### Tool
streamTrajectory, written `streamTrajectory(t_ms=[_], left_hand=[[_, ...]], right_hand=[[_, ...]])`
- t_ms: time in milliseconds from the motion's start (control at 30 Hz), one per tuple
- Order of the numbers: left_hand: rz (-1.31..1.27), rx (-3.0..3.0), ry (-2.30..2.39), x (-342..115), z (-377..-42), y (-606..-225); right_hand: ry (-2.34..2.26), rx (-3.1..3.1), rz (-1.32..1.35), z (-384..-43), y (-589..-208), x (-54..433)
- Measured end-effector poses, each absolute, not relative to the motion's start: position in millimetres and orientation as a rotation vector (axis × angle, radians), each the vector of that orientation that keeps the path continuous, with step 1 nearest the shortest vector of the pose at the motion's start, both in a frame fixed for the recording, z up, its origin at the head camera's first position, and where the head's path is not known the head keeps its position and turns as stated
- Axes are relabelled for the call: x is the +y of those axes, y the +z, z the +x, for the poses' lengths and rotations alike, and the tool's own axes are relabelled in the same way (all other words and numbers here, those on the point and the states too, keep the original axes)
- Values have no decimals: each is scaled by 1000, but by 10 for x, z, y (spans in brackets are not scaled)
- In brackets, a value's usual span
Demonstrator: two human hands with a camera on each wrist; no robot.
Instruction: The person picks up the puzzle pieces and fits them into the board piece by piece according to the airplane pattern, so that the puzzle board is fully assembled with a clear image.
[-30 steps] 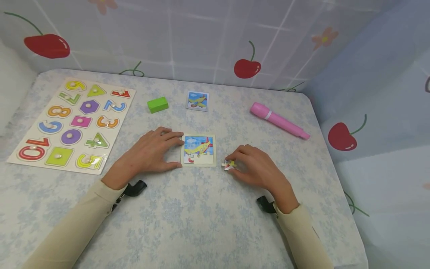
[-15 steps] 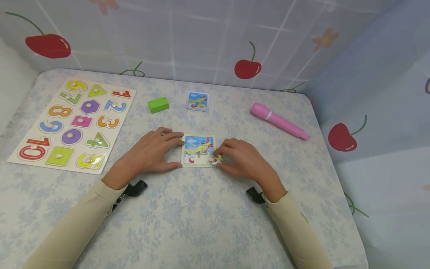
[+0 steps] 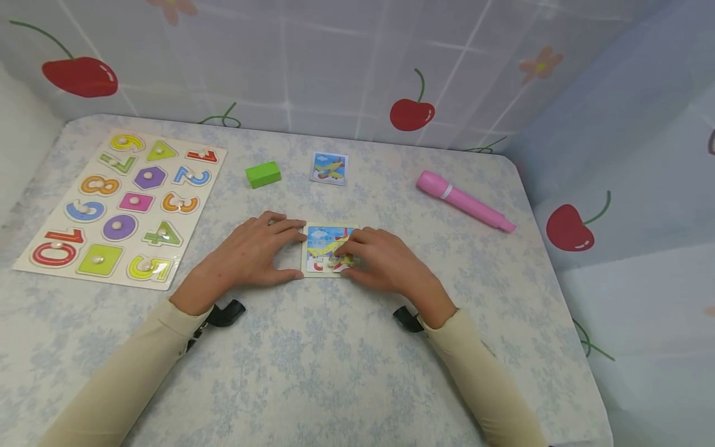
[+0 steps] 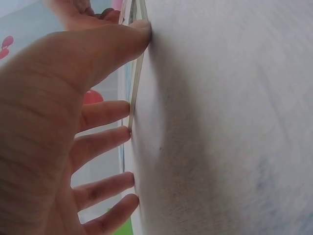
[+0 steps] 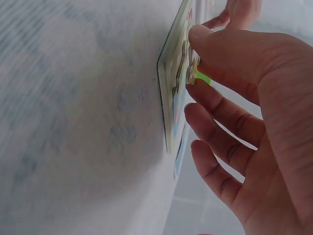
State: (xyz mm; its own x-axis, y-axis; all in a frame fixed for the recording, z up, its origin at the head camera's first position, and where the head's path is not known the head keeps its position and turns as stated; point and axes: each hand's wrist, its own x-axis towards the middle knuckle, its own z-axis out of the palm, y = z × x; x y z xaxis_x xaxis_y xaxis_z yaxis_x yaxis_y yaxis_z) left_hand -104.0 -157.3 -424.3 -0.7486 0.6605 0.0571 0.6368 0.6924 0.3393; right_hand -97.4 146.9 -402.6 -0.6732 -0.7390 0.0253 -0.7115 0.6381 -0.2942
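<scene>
A small square jigsaw puzzle with a pale frame (image 3: 321, 275) lies flat on the table, its assembled pieces showing a yellow airplane against blue sky. My left hand (image 3: 248, 254) rests at its left side, fingers spread, with the thumb and some fingertips touching the frame's edge. Over the puzzle's lower right part is my right hand (image 3: 385, 261), pinching a jigsaw piece (image 5: 192, 71) between thumb and fingers. In the right wrist view the piece is tilted just above the frame, and its remaining fingers are loosely bent. The right fingers partly cover the puzzle's right side in the head view.
Behind the puzzle lie a green block (image 3: 263, 174) and a small airplane picture card (image 3: 329, 169). A pink marker-like stick (image 3: 465, 201) lies at the back right. To the left is a board of knobbed numbers and shapes (image 3: 184, 239). Curtains printed with cherries border the table.
My right hand has moved left with the jigsaw piece, from beside the frame to over the puzzle's lower right. The left hand has stayed in place.
</scene>
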Motion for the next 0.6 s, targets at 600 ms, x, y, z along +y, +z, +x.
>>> streamTrajectory(t_ms=[600], left_hand=[[1117, 2848, 534, -1588, -1040, -4254]], right_hand=[[-343, 2733, -1246, -1021, -4065, 1277]])
